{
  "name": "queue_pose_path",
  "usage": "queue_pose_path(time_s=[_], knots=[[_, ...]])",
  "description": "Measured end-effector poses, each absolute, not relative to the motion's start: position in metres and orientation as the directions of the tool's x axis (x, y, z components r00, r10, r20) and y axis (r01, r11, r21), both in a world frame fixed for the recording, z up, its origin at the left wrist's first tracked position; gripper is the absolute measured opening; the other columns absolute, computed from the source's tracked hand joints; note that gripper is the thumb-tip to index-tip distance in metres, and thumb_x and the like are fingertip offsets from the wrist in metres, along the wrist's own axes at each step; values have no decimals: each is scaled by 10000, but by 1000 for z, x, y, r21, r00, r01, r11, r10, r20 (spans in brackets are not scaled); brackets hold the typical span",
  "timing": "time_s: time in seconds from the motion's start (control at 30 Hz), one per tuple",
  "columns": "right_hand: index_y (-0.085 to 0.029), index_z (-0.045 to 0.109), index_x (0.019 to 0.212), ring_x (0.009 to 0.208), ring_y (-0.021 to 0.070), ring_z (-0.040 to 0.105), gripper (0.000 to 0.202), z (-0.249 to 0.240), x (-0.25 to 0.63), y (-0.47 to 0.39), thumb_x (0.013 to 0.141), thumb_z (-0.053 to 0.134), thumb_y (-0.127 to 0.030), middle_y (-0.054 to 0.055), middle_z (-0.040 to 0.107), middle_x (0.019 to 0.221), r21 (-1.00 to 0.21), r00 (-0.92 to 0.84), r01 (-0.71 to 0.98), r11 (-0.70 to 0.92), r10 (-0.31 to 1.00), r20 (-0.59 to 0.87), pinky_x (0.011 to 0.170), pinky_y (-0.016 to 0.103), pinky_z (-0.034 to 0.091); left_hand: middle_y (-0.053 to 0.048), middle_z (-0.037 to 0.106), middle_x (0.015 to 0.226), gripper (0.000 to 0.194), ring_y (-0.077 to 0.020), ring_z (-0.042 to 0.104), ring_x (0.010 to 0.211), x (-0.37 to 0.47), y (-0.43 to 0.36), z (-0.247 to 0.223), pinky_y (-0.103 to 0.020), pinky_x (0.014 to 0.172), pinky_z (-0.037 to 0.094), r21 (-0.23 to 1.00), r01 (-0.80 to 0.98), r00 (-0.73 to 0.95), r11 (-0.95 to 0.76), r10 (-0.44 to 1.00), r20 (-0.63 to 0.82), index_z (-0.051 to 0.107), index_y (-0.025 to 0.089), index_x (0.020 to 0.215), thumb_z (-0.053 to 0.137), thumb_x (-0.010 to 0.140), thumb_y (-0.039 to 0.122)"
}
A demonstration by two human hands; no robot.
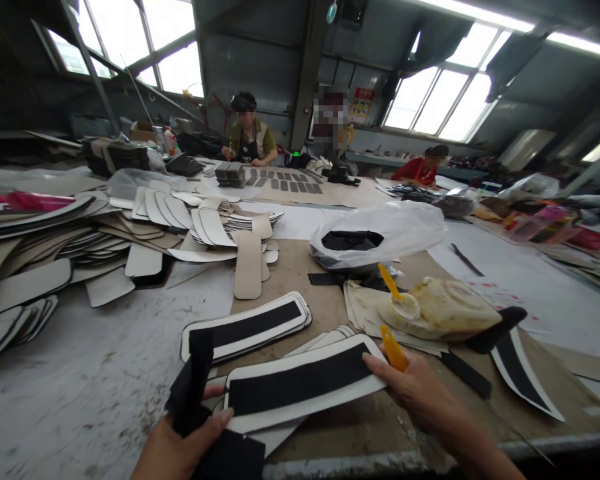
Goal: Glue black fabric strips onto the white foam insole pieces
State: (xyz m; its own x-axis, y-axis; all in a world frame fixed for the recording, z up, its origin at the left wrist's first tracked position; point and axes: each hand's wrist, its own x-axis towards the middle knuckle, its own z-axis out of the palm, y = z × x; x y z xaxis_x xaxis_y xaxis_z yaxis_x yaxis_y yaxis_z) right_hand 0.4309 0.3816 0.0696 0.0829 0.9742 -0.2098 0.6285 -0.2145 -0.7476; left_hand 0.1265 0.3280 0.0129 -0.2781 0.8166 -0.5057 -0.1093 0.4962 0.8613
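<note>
A long, gently curved white panel (pixel 270 421) with a black strip (pixel 305 379) along its middle is held up between both hands. My left hand (pixel 177 440) is closed, its thumb on the panel's left end, with loose black pieces of material (pixel 190 383) also in its grasp. My right hand (pixel 420 387) pinches the panel's right end and also holds a tool with a yellow handle (pixel 394 348), whose far end is hidden. Behind the panel lies a small stack of similar panels (pixel 247 328) with a black strip on top. More white pieces (pixel 325 339) show beneath the held panel.
Piles of white and beige panels (pixel 105 233) cover the left side. A plastic bag (pixel 380 230) with black material lies ahead. A stained container (pixel 450 307) bears a yellow-handled brush or scraper (pixel 391 283). At right is another curved panel (pixel 523 373). Co-workers (pixel 250 133) sit across the table.
</note>
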Motion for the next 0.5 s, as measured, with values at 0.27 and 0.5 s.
queue_pose_path(time_s=[0.27, 0.5], knots=[[-218, 404, 782, 456, 78, 289, 414, 96, 417, 369, 700, 564, -590, -91, 288, 538, -854, 98, 372, -362, 931, -352, 424, 202, 256, -51, 700, 649, 532, -255, 665, 652, 115, 310, 55, -326, 638, 538, 818, -404, -275, 411, 798, -537, 582, 167, 897, 793, 465, 396], [-207, 420, 639, 438, 82, 307, 399, 87, 396, 366, 755, 477, -584, -69, 330, 499, -813, -19, 565, -140, 983, -183, 406, 209, 282, -54, 723, 804, 532, -325, 639, 888, 110, 293, 54, -374, 759, 551, 812, -426, -375, 400, 739, -560, 603, 178, 868, 818, 430, 391]])
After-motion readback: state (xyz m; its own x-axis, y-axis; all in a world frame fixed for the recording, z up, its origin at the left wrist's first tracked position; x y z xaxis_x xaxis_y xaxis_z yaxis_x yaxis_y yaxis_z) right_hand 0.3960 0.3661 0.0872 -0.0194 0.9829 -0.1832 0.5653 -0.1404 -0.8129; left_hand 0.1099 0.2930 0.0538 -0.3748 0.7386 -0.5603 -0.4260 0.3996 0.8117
